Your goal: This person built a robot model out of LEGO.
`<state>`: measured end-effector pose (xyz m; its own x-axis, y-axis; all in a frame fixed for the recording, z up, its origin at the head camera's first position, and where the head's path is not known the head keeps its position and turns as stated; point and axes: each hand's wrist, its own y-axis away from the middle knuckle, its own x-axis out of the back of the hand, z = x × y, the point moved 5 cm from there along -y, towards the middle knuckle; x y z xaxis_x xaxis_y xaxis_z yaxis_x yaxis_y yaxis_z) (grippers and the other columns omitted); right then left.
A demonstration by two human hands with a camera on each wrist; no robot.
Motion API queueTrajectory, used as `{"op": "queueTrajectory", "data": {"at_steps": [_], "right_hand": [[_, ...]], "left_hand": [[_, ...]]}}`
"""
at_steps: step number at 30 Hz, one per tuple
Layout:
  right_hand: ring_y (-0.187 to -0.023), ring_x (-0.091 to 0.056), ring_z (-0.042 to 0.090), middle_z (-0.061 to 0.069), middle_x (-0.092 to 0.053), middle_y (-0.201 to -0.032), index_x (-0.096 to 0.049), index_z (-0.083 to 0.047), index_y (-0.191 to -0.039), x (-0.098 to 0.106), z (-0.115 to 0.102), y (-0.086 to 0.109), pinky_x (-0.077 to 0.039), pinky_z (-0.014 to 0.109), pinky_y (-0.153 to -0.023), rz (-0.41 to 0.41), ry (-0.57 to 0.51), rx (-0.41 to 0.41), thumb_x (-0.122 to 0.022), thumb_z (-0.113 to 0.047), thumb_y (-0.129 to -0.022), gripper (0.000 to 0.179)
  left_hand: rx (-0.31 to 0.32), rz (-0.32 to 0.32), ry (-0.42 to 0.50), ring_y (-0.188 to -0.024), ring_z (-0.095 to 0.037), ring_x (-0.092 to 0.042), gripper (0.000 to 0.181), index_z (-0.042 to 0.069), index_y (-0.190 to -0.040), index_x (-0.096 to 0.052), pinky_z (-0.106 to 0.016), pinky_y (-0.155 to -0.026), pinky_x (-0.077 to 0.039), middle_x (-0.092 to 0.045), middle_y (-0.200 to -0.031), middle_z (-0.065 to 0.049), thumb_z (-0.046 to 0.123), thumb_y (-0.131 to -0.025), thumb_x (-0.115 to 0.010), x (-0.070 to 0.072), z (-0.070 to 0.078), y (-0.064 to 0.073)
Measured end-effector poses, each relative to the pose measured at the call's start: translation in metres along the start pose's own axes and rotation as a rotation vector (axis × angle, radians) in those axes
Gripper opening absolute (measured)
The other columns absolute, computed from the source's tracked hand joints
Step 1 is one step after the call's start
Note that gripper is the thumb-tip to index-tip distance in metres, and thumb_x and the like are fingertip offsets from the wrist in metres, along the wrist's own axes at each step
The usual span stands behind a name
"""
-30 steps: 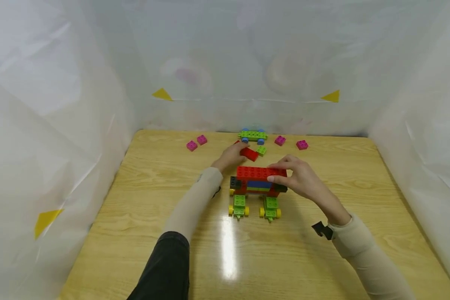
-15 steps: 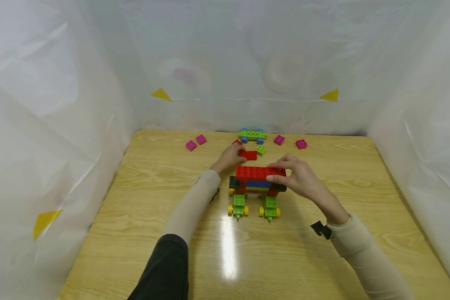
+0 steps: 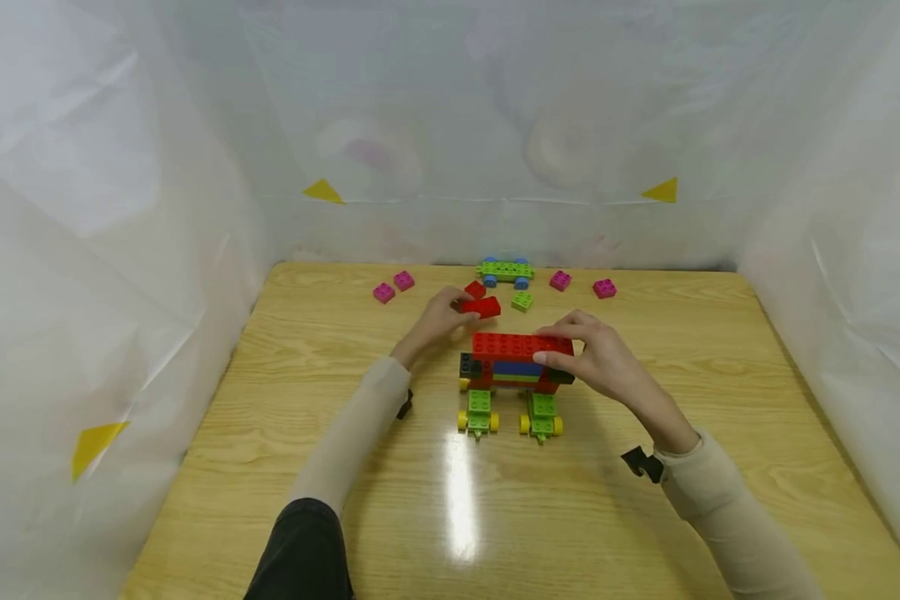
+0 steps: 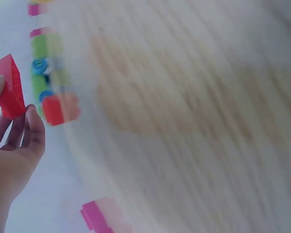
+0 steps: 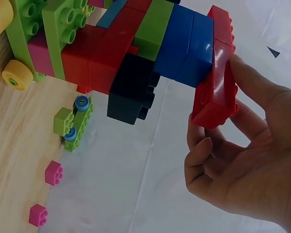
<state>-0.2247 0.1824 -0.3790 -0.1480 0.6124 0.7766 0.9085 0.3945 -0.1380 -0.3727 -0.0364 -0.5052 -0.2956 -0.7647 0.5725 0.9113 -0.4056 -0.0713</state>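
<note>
My left hand pinches a red toy brick between thumb and fingers; the left wrist view shows it tilted, clear of the other pieces. Nearer to me, a structure of red, blue, green and black building bricks stands on green bases with yellow wheels. At its right end, my right hand pinches the long red top layer, thumb on one side and fingers on the other. A black brick juts out from the structure's end below that layer.
Behind the left hand lies a smaller red brick. A green wheeled base with blue wheels stands at the table's back edge, near a small green brick. Pink bricks lie left and right. White sheeting surrounds the table.
My left hand has moved left and slightly back toward me with the red brick, uncovering the smaller red brick behind. The right hand and the structure have stayed put.
</note>
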Motion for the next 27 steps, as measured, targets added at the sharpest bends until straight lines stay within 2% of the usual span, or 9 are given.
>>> {"op": "queueTrajectory", "data": {"at_steps": [5,11,22,27], "right_hand": [[-0.085,-0.050,0.022,0.006,-0.057,-0.102,-0.069,-0.009,-0.119,-0.001,0.001,0.000,-0.041,0.035,-0.067,0.005,-0.002,-0.008,-0.071,-0.032,-0.088,0.039],[-0.081,-0.048,0.020,0.006,-0.056,-0.101,-0.068,-0.008,-0.120,-0.002,0.002,0.001,-0.040,0.034,-0.065,0.010,-0.008,-0.014,-0.071,-0.030,-0.088,0.039],[-0.075,-0.044,0.019,0.006,-0.056,-0.100,-0.068,-0.008,-0.120,-0.004,0.005,-0.002,-0.038,0.033,-0.061,0.023,-0.017,-0.016,-0.072,-0.029,-0.088,0.038],[-0.073,-0.043,0.018,0.007,-0.056,-0.101,-0.068,-0.007,-0.120,-0.004,0.005,-0.002,-0.038,0.031,-0.059,0.023,-0.014,-0.018,-0.072,-0.030,-0.087,0.040]], "left_hand": [[0.009,0.035,0.077,-0.103,-0.023,-0.055,0.042,0.005,-0.122,-0.061,-0.036,-0.086,-0.049,-0.057,-0.115,-0.010,0.031,-0.090,-0.069,0.019,0.012,0.015],[-0.052,0.046,0.132,-0.101,-0.023,-0.055,0.043,0.006,-0.124,-0.061,-0.038,-0.085,-0.050,-0.058,-0.115,-0.008,0.032,-0.090,-0.068,0.036,0.042,0.028],[-0.163,-0.033,0.132,-0.099,-0.020,-0.054,0.037,0.012,-0.121,-0.063,-0.032,-0.083,-0.049,-0.057,-0.108,-0.001,0.032,-0.090,-0.068,0.039,0.097,0.056],[-0.229,-0.044,0.140,-0.098,-0.015,-0.054,0.034,0.012,-0.119,-0.063,-0.031,-0.081,-0.050,-0.058,-0.110,0.001,0.026,-0.089,-0.070,0.036,0.115,0.067]]}}
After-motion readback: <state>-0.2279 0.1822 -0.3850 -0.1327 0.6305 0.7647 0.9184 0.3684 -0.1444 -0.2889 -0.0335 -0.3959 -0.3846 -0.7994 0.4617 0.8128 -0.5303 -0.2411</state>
